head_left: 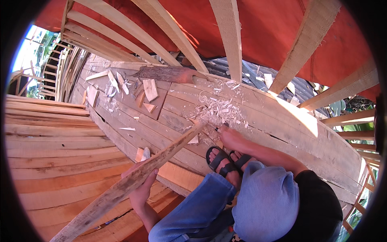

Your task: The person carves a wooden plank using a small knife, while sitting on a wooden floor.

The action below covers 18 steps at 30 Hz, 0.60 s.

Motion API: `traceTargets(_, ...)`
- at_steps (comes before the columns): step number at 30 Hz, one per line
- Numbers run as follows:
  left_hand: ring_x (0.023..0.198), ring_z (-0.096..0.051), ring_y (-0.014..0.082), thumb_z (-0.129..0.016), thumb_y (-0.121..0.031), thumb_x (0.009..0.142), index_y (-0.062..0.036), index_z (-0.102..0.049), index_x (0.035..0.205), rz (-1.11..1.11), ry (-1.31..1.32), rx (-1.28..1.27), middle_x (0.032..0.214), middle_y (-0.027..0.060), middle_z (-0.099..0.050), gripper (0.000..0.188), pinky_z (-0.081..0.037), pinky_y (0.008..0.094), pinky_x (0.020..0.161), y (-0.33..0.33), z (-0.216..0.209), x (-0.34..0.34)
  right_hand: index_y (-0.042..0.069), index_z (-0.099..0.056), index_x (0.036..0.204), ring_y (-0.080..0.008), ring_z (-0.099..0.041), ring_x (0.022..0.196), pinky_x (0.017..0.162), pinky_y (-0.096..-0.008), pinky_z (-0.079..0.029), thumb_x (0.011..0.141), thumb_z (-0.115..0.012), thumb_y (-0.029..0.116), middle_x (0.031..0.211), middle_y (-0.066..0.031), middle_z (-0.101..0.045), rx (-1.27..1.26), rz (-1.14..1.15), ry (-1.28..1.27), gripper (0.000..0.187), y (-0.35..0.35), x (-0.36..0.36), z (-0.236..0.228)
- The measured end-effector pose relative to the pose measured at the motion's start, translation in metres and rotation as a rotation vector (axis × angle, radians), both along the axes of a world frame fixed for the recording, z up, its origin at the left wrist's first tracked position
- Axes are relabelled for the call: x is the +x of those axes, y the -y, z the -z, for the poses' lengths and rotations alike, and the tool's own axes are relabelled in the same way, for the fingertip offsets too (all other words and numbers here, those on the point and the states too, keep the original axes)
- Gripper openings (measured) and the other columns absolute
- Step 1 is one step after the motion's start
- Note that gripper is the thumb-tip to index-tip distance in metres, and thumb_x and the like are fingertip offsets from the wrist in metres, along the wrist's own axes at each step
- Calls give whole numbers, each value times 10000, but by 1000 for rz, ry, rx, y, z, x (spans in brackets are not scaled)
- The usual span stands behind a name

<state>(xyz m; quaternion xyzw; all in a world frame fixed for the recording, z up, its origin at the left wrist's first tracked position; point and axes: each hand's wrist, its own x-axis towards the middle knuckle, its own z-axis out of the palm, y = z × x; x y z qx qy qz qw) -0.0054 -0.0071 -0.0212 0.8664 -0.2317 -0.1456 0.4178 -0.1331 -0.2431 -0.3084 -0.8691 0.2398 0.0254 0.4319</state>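
My left hand (141, 187) is wrapped round a long, rough wooden plank (169, 155), with the thumb over its edge. The plank slants from the lower left up to the middle, its narrow far tip over the boards. Close to that tip, my right hand (230, 136) reaches low with its fingers curled. A small dark piece shows at its fingertips; what it is I cannot make out. Just beyond both lies a heap of curled wood shavings (221, 113). My sandalled feet (221, 161) rest on the boards below my right hand.
Curved planking (282, 113) forms the floor. A bark-covered slab (167, 74) and wood offcuts (150, 90) lie across it. Upright timber ribs (227, 36) stand along the far side before a red tarpaulin (266, 28). More planks (60, 161) run along the left.
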Motion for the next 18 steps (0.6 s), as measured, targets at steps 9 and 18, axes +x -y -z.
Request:
traceTargets(9, 790, -577, 118, -734, 24, 713, 35, -661, 953, 91, 71, 23, 839, 57, -655, 251, -469, 254, 730, 6, -6, -2, -33, -451, 1079, -457, -619, 854, 719, -518, -497, 946, -483, 224, 933, -289, -620, 44, -75, 10, 291, 9, 5, -46)
traceTargets(18, 746, -575, 107, -726, 21, 716, 42, -666, 919, 238, 150, 24, 798, 52, -654, 213, -456, 241, 683, 7, -9, 2, -19, -476, 1039, -426, -628, 786, 682, -498, -511, 933, -495, 203, 955, -275, -611, -67, -67, 117, 247, 0, 0, -30)
